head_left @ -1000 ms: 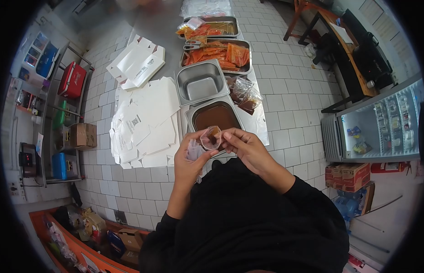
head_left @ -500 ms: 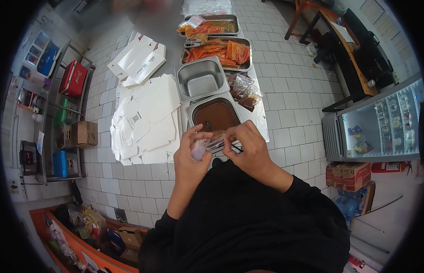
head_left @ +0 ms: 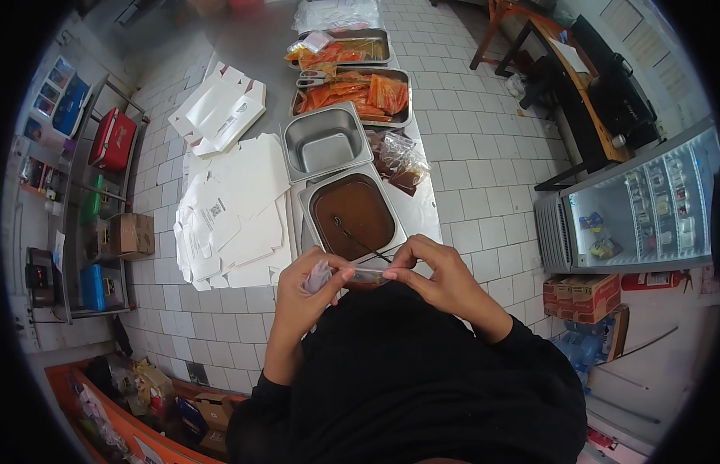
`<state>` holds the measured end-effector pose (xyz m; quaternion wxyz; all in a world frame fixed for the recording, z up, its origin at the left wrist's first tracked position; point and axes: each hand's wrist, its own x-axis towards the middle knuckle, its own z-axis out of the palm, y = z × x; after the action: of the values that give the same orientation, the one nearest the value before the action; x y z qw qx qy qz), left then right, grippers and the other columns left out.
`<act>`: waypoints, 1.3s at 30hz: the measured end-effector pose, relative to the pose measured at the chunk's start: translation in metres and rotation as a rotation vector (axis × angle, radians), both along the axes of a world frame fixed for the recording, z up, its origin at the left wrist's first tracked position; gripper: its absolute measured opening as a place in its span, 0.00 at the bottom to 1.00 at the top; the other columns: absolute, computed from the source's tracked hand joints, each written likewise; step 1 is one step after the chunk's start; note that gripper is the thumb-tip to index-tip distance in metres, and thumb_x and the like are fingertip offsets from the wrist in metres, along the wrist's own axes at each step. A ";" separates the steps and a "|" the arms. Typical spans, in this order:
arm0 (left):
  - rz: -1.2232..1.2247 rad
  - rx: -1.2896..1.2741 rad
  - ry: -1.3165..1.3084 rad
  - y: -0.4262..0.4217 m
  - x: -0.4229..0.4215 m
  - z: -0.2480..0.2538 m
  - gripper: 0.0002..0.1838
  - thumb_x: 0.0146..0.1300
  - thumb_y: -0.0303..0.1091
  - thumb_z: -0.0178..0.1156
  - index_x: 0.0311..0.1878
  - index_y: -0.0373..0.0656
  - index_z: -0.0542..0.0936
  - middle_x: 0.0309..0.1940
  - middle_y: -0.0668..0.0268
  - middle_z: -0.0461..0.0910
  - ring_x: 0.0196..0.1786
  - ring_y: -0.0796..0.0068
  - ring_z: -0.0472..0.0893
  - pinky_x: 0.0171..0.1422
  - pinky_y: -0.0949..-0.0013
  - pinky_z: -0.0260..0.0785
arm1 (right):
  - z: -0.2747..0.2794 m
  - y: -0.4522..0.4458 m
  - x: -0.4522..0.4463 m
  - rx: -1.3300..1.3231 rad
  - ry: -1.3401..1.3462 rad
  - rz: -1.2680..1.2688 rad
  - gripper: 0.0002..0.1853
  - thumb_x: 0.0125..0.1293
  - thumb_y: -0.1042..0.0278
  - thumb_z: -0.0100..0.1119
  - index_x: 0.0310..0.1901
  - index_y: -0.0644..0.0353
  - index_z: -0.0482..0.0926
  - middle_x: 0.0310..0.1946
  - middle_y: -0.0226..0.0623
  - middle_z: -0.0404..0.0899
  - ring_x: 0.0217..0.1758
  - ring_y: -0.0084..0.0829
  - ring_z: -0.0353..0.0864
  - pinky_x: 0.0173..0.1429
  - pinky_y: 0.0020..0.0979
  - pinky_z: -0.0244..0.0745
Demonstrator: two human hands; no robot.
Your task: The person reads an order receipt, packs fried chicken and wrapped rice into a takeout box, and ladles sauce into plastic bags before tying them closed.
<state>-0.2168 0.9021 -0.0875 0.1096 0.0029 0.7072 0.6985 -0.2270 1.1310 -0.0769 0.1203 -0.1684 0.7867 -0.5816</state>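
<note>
Between my two hands stretches a small clear plastic bag point(head_left: 365, 277) with brown sauce in its lower part. My left hand point(head_left: 307, 282) pinches one top corner and also has crumpled clear plastic tucked in its palm. The other corner is pinched in the fingers of my right hand point(head_left: 431, 271). Just beyond the hands stands a steel pan of brown sauce point(head_left: 304, 203), with a dark thin-handled utensil point(head_left: 360, 243) resting in it. Behind that pan is a steel pan point(head_left: 286, 147) with a bare bottom.
Filled sauce bags point(head_left: 402, 158) lie right of the pans. Farther back are trays of bagged orange food point(head_left: 387, 93), one with scissors point(head_left: 313, 77) on it. Flat white cartons point(head_left: 228, 209) cover the table's left side. A fridge point(head_left: 557, 232) stands open at right.
Both hands have lowered toward my body with the bag, now stretched flat between them. More of the sauce pan and its utensil shows. The camera view has shifted slightly.
</note>
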 end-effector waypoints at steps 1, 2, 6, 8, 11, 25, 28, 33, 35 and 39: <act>-0.002 0.002 -0.002 0.000 0.001 0.002 0.05 0.61 0.27 0.66 0.36 0.35 0.83 0.29 0.67 0.76 0.23 0.82 0.75 0.24 0.78 0.65 | 0.001 0.001 0.002 0.025 0.059 -0.007 0.07 0.62 0.70 0.65 0.36 0.62 0.78 0.30 0.34 0.78 0.38 0.31 0.77 0.43 0.30 0.72; -0.025 -0.034 0.026 0.001 0.001 0.005 0.04 0.61 0.27 0.66 0.35 0.36 0.83 0.30 0.67 0.76 0.24 0.82 0.75 0.26 0.78 0.66 | 0.003 0.001 0.002 0.050 0.118 -0.013 0.06 0.62 0.71 0.65 0.36 0.62 0.78 0.31 0.35 0.78 0.38 0.32 0.77 0.44 0.31 0.73; -0.070 -0.188 0.461 0.004 -0.006 -0.006 0.06 0.59 0.24 0.66 0.36 0.35 0.79 0.27 0.67 0.75 0.21 0.85 0.72 0.24 0.81 0.62 | 0.010 -0.002 0.001 0.055 0.187 -0.062 0.06 0.60 0.73 0.67 0.36 0.63 0.80 0.32 0.34 0.80 0.38 0.31 0.78 0.44 0.30 0.73; -0.068 -0.118 0.432 0.013 -0.006 -0.008 0.06 0.58 0.24 0.67 0.37 0.35 0.79 0.27 0.68 0.75 0.22 0.86 0.71 0.24 0.81 0.61 | 0.015 -0.007 -0.002 0.046 0.263 -0.048 0.05 0.59 0.75 0.67 0.35 0.63 0.80 0.32 0.34 0.80 0.37 0.31 0.78 0.44 0.30 0.73; -0.095 -0.008 0.264 0.013 -0.004 -0.004 0.08 0.57 0.23 0.67 0.38 0.36 0.78 0.27 0.69 0.76 0.25 0.86 0.71 0.27 0.79 0.62 | 0.014 0.001 -0.003 0.081 0.197 0.022 0.06 0.57 0.75 0.68 0.35 0.63 0.80 0.32 0.34 0.80 0.38 0.32 0.78 0.43 0.30 0.73; 0.043 -0.149 0.352 0.044 -0.024 -0.018 0.06 0.59 0.28 0.67 0.38 0.39 0.83 0.30 0.68 0.75 0.30 0.78 0.73 0.36 0.73 0.65 | 0.017 0.010 -0.033 0.112 0.247 0.061 0.06 0.62 0.73 0.63 0.39 0.62 0.78 0.35 0.37 0.81 0.38 0.39 0.83 0.40 0.32 0.78; 0.113 -0.040 0.176 0.042 -0.021 -0.021 0.05 0.60 0.29 0.66 0.38 0.39 0.83 0.31 0.67 0.75 0.31 0.77 0.74 0.37 0.74 0.65 | 0.012 0.017 -0.040 0.148 0.227 0.087 0.06 0.65 0.70 0.62 0.40 0.60 0.78 0.38 0.37 0.84 0.38 0.39 0.86 0.40 0.31 0.80; -0.019 -0.269 0.423 0.038 -0.019 -0.009 0.05 0.60 0.28 0.66 0.39 0.39 0.82 0.31 0.67 0.75 0.31 0.77 0.75 0.38 0.73 0.66 | 0.008 0.012 -0.033 0.162 0.225 0.115 0.04 0.64 0.73 0.60 0.40 0.60 0.77 0.33 0.38 0.84 0.37 0.38 0.86 0.40 0.32 0.80; -0.026 -0.263 0.456 0.038 -0.020 -0.013 0.05 0.60 0.28 0.66 0.39 0.39 0.82 0.32 0.67 0.75 0.30 0.78 0.75 0.36 0.74 0.66 | 0.003 0.009 -0.030 0.139 0.209 0.118 0.04 0.64 0.74 0.59 0.40 0.61 0.77 0.32 0.38 0.84 0.37 0.38 0.86 0.40 0.31 0.80; -0.061 -0.140 0.245 0.040 -0.024 -0.027 0.11 0.62 0.30 0.65 0.45 0.39 0.79 0.35 0.68 0.74 0.28 0.80 0.74 0.27 0.78 0.66 | -0.004 0.018 -0.038 0.100 0.214 0.079 0.04 0.65 0.74 0.58 0.39 0.62 0.75 0.31 0.40 0.84 0.36 0.33 0.87 0.40 0.27 0.79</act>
<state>-0.2404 0.9419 -0.1147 0.0435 0.1021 0.7617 0.6383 -0.2654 1.1486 -0.0811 0.0665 -0.2541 0.8159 -0.5152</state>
